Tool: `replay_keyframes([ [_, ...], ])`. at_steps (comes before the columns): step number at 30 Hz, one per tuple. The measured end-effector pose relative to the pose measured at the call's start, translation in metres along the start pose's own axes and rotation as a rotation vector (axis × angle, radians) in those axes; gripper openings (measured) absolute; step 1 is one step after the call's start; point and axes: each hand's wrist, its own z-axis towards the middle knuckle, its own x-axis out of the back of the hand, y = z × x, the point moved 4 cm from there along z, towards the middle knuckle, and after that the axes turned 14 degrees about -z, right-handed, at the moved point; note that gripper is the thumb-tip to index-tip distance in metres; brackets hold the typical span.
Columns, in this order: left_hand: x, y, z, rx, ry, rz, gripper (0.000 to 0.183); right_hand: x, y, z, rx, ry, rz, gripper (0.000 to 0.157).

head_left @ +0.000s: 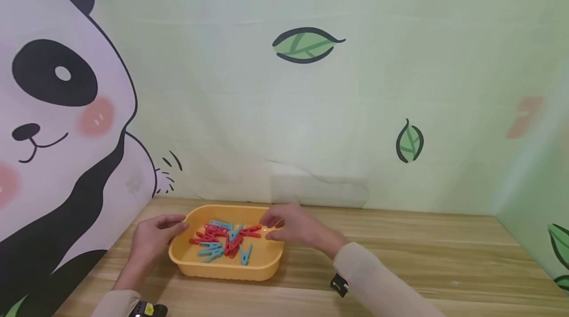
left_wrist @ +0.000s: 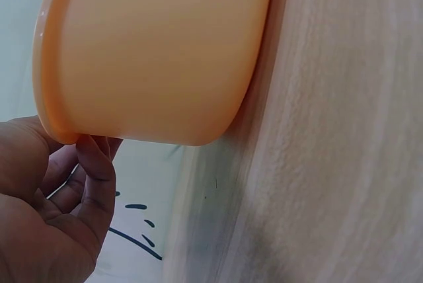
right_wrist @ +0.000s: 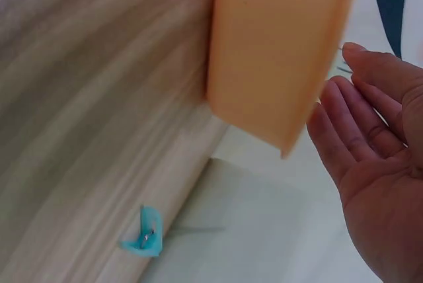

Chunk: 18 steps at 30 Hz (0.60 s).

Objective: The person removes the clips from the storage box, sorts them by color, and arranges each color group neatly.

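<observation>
A yellow plastic basin (head_left: 231, 271) sits on the wooden table, with several red clothespins (head_left: 233, 246) and blue clothespins (head_left: 245, 254) scattered inside it. At its left end my left hand (head_left: 153, 238) pinches the rim; the left wrist view shows the fingers (left_wrist: 98, 164) curled up under that rim. Over the basin's right end hovers my right hand (head_left: 298, 225), its fingers loosely bent and parted from the thumb. Seen from the right wrist, that hand's palm (right_wrist: 383, 197) holds nothing, and its fingertips are close by the rim.
One more blue clothespin (right_wrist: 151, 233) lies on the table near the back wall, behind the basin, hidden in the head view. The wooden tabletop (head_left: 422, 262) stretches to the right. A wall cloth (head_left: 213, 109) with a panda and leaves borders the table's back and sides.
</observation>
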Motion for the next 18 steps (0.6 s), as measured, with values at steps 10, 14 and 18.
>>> replay_keyframes([
  [10,0.001,-0.004,0.000,-0.001,0.006,0.006,0.040,-0.035,-0.010,0.015,0.037,-0.162,-0.179,0.025],
  [14,0.001,-0.003,0.000,0.000,0.003,0.008,0.041,-0.044,-0.012,0.021,0.053,-0.191,-0.207,0.025],
  [18,0.000,-0.003,0.001,0.003,-0.004,0.009,0.043,-0.048,-0.015,0.028,0.076,-0.213,-0.249,0.027],
])
